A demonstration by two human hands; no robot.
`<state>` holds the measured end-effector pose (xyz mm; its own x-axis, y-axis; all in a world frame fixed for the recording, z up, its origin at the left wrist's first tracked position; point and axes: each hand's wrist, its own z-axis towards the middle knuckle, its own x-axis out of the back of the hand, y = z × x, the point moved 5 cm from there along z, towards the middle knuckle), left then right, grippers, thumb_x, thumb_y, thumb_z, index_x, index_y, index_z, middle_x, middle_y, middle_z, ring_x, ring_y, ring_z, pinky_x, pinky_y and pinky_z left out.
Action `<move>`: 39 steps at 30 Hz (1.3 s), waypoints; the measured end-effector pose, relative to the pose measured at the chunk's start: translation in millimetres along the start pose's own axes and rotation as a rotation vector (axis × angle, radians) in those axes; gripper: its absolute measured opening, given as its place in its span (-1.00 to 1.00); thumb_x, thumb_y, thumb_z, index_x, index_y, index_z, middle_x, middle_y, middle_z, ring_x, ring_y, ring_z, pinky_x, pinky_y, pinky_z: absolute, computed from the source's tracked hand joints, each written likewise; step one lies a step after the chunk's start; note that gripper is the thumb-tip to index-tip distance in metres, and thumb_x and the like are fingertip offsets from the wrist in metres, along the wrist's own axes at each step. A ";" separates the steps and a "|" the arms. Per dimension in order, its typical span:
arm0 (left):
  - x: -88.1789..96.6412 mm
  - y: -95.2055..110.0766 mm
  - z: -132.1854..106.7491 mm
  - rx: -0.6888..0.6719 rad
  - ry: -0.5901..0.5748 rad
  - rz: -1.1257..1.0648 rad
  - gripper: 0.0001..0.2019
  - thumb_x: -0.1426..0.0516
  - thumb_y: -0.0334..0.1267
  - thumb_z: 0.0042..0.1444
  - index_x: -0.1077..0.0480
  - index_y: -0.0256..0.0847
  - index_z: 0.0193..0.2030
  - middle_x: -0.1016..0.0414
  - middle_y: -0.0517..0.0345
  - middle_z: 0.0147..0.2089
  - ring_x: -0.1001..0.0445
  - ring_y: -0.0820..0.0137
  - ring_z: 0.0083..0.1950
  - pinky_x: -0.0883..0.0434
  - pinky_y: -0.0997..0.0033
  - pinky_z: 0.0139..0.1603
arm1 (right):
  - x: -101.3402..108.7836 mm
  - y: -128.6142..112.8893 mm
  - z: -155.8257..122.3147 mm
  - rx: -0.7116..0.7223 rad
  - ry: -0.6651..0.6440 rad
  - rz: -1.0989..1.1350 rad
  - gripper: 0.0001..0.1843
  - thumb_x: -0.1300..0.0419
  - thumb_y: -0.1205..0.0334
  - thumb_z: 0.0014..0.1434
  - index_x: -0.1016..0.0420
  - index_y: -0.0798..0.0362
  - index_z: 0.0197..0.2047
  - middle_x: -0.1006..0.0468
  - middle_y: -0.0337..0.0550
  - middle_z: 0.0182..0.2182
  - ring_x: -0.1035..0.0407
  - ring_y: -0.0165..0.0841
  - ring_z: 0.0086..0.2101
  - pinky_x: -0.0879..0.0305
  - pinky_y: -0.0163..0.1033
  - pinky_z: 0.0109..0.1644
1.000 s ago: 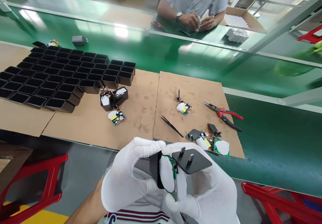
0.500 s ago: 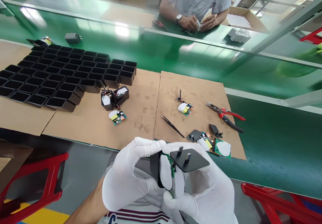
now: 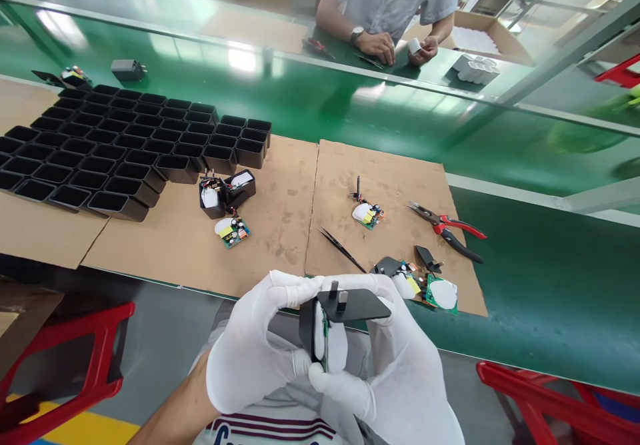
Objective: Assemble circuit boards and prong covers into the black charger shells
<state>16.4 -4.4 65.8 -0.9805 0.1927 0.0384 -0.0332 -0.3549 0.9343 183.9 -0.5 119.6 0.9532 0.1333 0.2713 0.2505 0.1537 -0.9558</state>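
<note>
My left hand [image 3: 257,345], in a white glove, is closed round a black plastic charger case [image 3: 307,332], its open side turned to the right. Fingers and thumb of my gloved right hand [image 3: 395,365] grip a circuit board [image 3: 326,338] with white pads on both faces. The board stands edge-on, partly inside the case mouth. A black end plate with two metal plug pins [image 3: 355,305] sits tilted over the board, close to my right fingers. How the plate joins the board is hidden.
Rows of black cases [image 3: 125,145] stand at left. Cardboard [image 3: 280,232] carries loose circuit boards [image 3: 233,232], tweezers [image 3: 343,248] and red-black pliers [image 3: 445,228]. Across the green bench a co-worker's hands [image 3: 380,46] hold a small white part. Red stools [image 3: 550,405] flank me below.
My right hand has moved left, bringing the board and pin plate closer to the case, and the board sits deeper in it. The co-worker's hands have moved apart.
</note>
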 end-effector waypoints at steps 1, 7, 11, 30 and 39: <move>-0.2 -0.2 -0.1 0.003 0.004 0.002 -0.38 -0.48 -0.19 0.10 -0.44 -0.03 0.29 -0.57 0.11 0.13 -0.59 0.30 0.10 -0.54 0.38 0.18 | -0.5 0.7 -0.1 -0.014 -0.015 0.036 -0.38 -0.57 0.26 0.03 -0.56 -0.23 0.14 -0.54 -0.13 -0.01 -0.55 -0.17 -0.07 -0.63 -0.15 -0.07; -1.6 -0.4 1.6 0.023 0.018 0.008 -0.37 -0.50 -0.31 0.03 -0.46 0.02 0.24 -0.59 0.13 0.11 -0.61 0.27 0.09 -0.56 0.33 0.14 | -1.9 2.0 0.5 -0.027 -0.092 0.112 -0.41 -0.58 0.15 0.08 -0.55 -0.23 0.16 -0.57 -0.14 0.00 -0.55 -0.17 -0.04 -0.62 -0.16 -0.01; -1.2 0.0 2.0 -0.012 0.032 -0.013 -0.40 -0.47 -0.06 0.09 -0.47 0.01 0.25 -0.60 0.05 0.13 -0.61 0.21 0.13 -0.57 0.27 0.14 | -3.1 1.1 -0.1 0.011 -0.086 -0.029 -0.43 -0.51 0.29 0.15 -0.52 -0.30 0.17 -0.52 -0.22 0.05 -0.51 -0.27 0.03 -0.56 -0.25 0.08; -3.8 -19.2 9.4 0.013 0.116 0.097 -0.49 -0.46 -0.33 0.08 -0.47 -0.08 0.16 -0.58 0.02 0.08 -0.60 0.19 0.10 -0.58 0.15 0.16 | -14.1 26.3 -12.6 -0.045 0.166 -0.106 -0.58 -0.42 0.23 0.26 -0.54 -0.18 0.16 -0.62 -0.14 0.08 -0.53 -0.15 0.11 -0.50 0.03 0.22; -1.2 -31.8 8.8 -0.031 0.206 0.122 -0.52 -0.41 -0.24 0.14 -0.46 -0.08 0.19 -0.57 0.01 0.09 -0.59 0.17 0.11 -0.60 0.11 0.17 | -38.2 24.2 -29.0 0.307 0.243 -0.727 -0.49 -0.36 0.23 0.33 -0.52 -0.19 0.31 -0.62 0.10 0.19 -0.66 -0.05 -0.08 -0.64 -0.05 -0.12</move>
<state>20.3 14.7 39.1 -0.9964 -0.0429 0.0736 0.0846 -0.3931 0.9156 158.5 -30.2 82.8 0.5900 -0.3125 0.7444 0.7951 0.3852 -0.4685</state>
